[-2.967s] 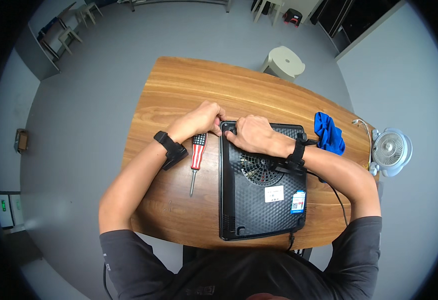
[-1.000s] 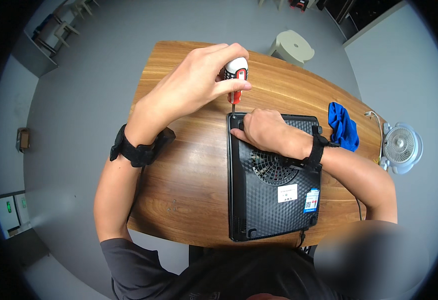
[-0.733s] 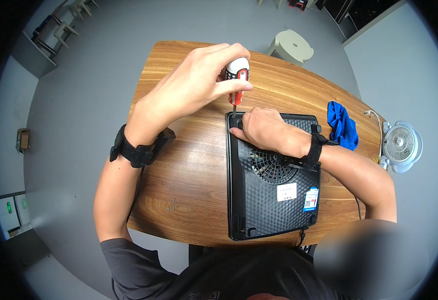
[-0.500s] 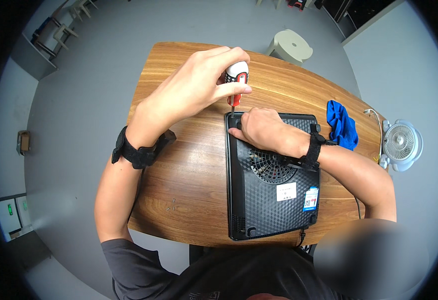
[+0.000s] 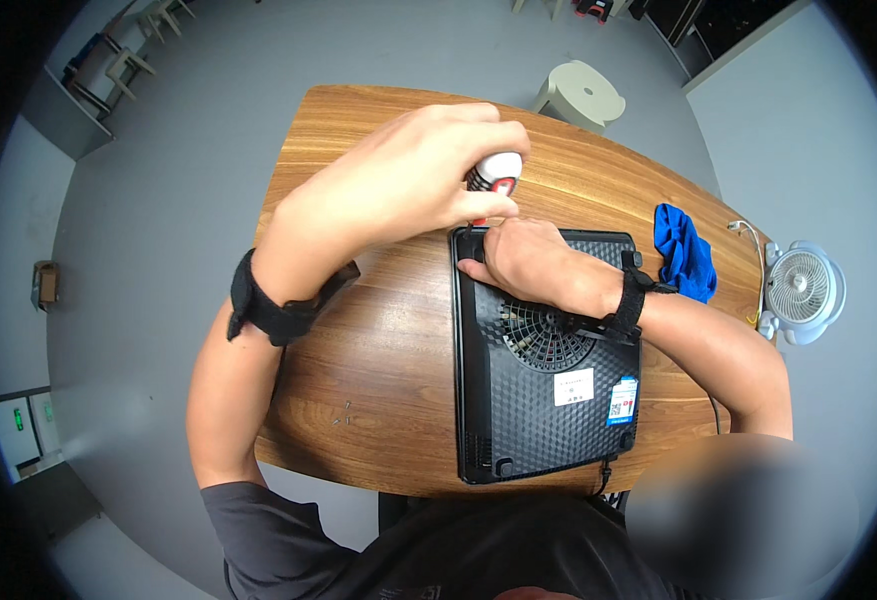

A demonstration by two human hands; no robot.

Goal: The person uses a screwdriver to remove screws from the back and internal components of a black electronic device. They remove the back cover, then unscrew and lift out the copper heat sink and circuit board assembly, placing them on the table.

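Note:
A black flat appliance (image 5: 543, 400) lies bottom-up on the wooden table (image 5: 378, 370), its round fan grille and two stickers facing me. My left hand (image 5: 408, 185) is raised above the table and grips a red-and-white-handled screwdriver (image 5: 493, 180) held upright, its tip at the appliance's far left corner. My right hand (image 5: 523, 260) rests on that same corner, fingers around the screwdriver's shaft near the tip. Both wrists wear black straps.
A blue cloth (image 5: 686, 250) lies on the table's right end. A small white fan (image 5: 798, 290) stands on the floor to the right, and a pale round stool (image 5: 580, 95) stands beyond the table. A few small screws (image 5: 343, 412) lie on the wood.
Three seconds ago the screwdriver lay on the table beside both hands. My left hand has since lifted it and stood it on the appliance's far corner; over the last second little has moved.

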